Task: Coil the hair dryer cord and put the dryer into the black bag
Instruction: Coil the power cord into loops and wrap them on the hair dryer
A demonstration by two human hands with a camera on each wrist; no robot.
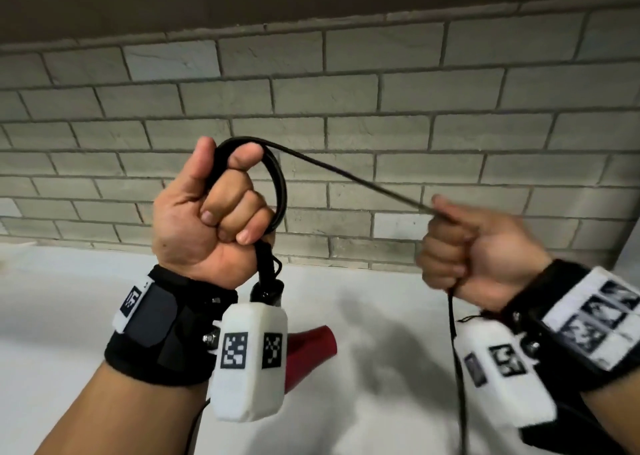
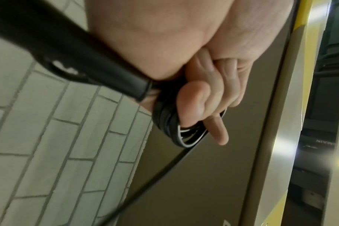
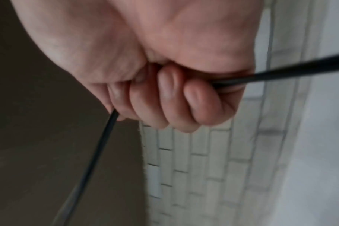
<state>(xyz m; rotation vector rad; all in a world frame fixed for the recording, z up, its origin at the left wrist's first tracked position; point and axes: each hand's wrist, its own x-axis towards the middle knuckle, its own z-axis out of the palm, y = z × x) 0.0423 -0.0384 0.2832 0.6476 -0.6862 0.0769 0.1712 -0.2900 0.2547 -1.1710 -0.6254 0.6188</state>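
black cord (image 1: 349, 177) runs taut between both hands: left hand (image 1: 211, 209) fisted round several coils, right hand (image 1: 460, 247) clenched on the strand. red dryer (image 1: 308, 354) hangs below the left wrist, above the white table (image 1: 381, 316).

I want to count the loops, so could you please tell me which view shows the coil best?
The left wrist view: the coil sits close up, its separate strands visible round the fingers of the left hand. The head view shows its whole outline but the strands merge. The right wrist view shows only a straight stretch of cord.
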